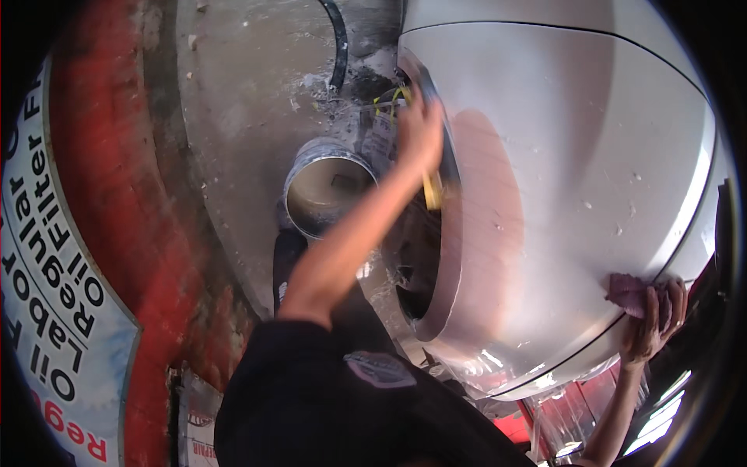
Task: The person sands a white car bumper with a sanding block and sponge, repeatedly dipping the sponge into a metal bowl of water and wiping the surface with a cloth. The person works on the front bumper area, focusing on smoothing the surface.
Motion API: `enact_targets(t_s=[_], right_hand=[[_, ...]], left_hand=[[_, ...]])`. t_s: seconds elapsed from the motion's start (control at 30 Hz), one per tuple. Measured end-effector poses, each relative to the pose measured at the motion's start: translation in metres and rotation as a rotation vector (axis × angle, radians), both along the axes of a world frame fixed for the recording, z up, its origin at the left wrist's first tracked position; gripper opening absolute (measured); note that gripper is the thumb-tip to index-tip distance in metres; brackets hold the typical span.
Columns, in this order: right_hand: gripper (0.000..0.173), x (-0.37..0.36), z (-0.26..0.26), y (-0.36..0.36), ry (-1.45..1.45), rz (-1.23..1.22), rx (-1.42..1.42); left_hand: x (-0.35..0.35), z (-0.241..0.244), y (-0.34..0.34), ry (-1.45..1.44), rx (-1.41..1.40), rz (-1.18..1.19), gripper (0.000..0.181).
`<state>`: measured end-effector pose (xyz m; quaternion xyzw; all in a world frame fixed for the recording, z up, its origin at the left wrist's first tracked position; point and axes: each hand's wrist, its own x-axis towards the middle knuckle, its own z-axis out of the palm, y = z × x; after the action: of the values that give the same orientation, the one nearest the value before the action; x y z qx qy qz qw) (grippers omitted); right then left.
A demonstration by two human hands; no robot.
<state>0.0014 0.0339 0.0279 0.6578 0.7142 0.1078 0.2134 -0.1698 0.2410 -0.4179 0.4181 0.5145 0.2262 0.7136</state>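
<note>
My left hand (421,131), blurred, is at the wheel arch edge (449,233) of a silver-grey car body panel (560,175). A yellow strip-like thing (432,191) shows just below its palm; blur hides whether the fingers grip it. Beside the arch, the panel bears a dull pinkish-brown patch (493,204) with scratches. Far to the right, my right hand (653,321) holds a folded purple cloth (629,295) against the panel near a dark seam. Left of the arch, a round bucket (330,190) with cloudy liquid stands on the floor.
A black hose (338,46) lies on the wet, dirty concrete floor (233,117). Debris and a printed packet (380,137) lie by the arch. At left is a red-painted surface (111,175) with a lettered sign (58,292). Red panels (583,403) show at lower right.
</note>
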Motion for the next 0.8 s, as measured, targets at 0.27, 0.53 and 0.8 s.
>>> enact_targets(t_s=[0.27,0.53,0.8], right_hand=[[0.033,0.000,-0.001,-0.003,-0.011,-0.030,0.024],[0.031,0.001,0.000,-0.002,-0.014,-0.031,0.011],[0.037,-0.002,-0.002,0.002,-0.011,-0.013,0.026]], left_hand=[[0.038,-0.092,0.061,-0.025,-0.282,-0.020,0.056],[0.003,-0.020,-0.022,0.117,0.180,-0.066,0.060],[-0.005,0.016,-0.014,0.093,-0.063,-0.151,0.062]])
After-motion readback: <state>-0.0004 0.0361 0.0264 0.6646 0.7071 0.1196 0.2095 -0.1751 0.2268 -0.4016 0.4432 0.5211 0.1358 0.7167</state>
